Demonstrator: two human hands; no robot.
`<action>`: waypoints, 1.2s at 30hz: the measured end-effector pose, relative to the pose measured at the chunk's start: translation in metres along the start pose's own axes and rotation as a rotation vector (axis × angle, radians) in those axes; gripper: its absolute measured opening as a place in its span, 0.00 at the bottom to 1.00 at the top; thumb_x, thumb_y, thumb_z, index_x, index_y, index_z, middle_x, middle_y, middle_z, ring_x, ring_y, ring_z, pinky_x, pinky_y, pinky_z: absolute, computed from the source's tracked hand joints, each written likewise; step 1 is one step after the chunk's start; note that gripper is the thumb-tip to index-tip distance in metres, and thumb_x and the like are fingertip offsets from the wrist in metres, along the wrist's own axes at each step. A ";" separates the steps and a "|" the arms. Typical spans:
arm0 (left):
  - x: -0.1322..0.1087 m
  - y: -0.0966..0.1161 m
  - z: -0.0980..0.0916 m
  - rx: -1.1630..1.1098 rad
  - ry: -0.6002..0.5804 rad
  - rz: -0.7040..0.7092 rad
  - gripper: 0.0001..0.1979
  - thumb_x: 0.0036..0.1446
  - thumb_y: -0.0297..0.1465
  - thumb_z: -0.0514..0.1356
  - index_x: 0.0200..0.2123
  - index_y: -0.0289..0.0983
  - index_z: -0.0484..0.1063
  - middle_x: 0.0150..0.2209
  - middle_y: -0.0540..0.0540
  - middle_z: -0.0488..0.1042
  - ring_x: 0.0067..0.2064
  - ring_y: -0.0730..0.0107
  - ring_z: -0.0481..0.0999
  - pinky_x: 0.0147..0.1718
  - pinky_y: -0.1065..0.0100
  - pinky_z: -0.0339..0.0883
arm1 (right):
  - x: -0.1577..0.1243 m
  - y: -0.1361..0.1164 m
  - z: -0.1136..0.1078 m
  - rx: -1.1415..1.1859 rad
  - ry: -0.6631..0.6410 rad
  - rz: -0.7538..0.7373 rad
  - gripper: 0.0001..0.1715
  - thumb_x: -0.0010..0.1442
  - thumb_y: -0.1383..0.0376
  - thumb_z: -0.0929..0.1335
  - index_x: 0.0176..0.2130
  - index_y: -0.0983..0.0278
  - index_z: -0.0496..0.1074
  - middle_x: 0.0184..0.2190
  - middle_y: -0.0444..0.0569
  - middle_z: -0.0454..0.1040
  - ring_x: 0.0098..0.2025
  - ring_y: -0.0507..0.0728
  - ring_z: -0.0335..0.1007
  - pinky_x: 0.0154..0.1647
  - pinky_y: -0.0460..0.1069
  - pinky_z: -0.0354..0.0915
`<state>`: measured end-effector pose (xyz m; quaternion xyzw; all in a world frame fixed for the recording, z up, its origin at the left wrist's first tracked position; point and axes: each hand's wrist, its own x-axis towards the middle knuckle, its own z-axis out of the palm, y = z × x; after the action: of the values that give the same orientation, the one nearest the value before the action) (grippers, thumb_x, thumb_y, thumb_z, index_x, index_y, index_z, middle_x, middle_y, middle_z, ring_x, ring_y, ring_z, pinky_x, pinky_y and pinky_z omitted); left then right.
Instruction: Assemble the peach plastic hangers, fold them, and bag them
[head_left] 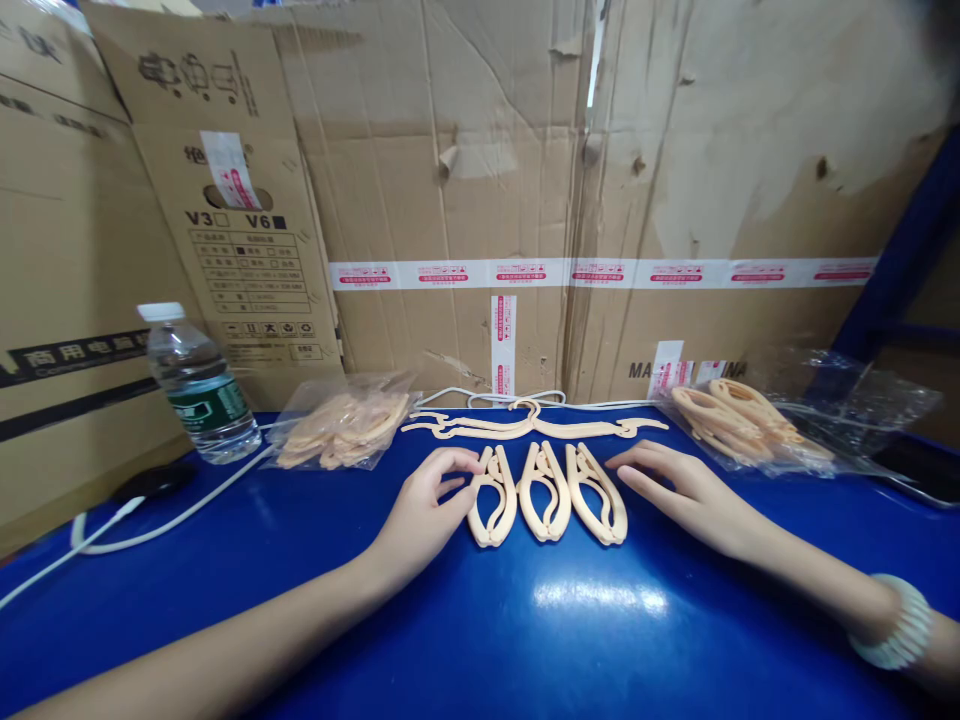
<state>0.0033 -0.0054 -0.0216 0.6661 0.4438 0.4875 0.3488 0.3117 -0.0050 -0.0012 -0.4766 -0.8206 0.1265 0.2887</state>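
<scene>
Three cream folding hangers lie folded in a row on the blue table: a left one, a middle one and a right one. Behind them an unfolded hanger stretches sideways, its hook pointing away. My left hand rests beside the left folded hanger, fingers bent and thumb apart, fingertips at its edge and seemingly touching it. On the other side my right hand is open, its fingers stretched toward the right folded hanger. Whether those fingertips touch it I cannot tell.
Clear bags of folded hangers lie at the left and right. A water bottle, a black round object and white cable are at left. A dark phone-like object lies far right. Cardboard walls the back.
</scene>
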 end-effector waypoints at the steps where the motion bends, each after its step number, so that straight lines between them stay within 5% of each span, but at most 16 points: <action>1: 0.000 0.000 0.000 0.002 0.000 0.005 0.08 0.48 0.32 0.60 0.34 0.38 0.72 0.45 0.44 0.72 0.52 0.58 0.71 0.54 0.53 0.63 | 0.000 0.000 0.000 0.001 0.001 0.006 0.25 0.66 0.50 0.59 0.43 0.63 0.75 0.44 0.53 0.76 0.47 0.63 0.71 0.52 0.58 0.64; 17: -0.002 0.003 0.000 -0.018 -0.004 0.031 0.06 0.50 0.31 0.59 0.32 0.38 0.72 0.43 0.45 0.73 0.48 0.60 0.74 0.50 0.55 0.67 | 0.002 0.001 0.002 -0.037 0.021 -0.026 0.23 0.65 0.51 0.60 0.42 0.62 0.75 0.43 0.54 0.77 0.47 0.63 0.72 0.50 0.59 0.67; 23: -0.003 0.006 -0.001 0.023 -0.008 0.049 0.04 0.51 0.31 0.59 0.32 0.38 0.72 0.44 0.44 0.73 0.51 0.59 0.72 0.51 0.56 0.67 | 0.010 0.022 0.007 -0.110 0.123 -0.003 0.26 0.65 0.53 0.60 0.56 0.63 0.67 0.52 0.58 0.74 0.53 0.65 0.70 0.54 0.63 0.66; 32: -0.002 0.005 -0.001 0.039 -0.020 0.083 0.04 0.53 0.31 0.58 0.32 0.38 0.72 0.45 0.44 0.72 0.52 0.59 0.71 0.51 0.57 0.67 | 0.027 0.055 0.015 -0.362 -0.061 0.038 0.31 0.66 0.60 0.57 0.65 0.69 0.56 0.64 0.62 0.60 0.67 0.68 0.50 0.63 0.66 0.55; 36: -0.003 0.007 -0.002 0.049 -0.018 0.063 0.04 0.53 0.31 0.58 0.32 0.38 0.72 0.46 0.44 0.72 0.53 0.59 0.71 0.50 0.58 0.67 | 0.027 0.053 0.012 -0.438 -0.038 0.006 0.27 0.65 0.62 0.58 0.60 0.69 0.64 0.61 0.63 0.64 0.64 0.69 0.57 0.61 0.66 0.56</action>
<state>0.0028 -0.0104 -0.0157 0.6927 0.4310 0.4811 0.3209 0.3318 0.0462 -0.0267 -0.5277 -0.8325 -0.0448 0.1624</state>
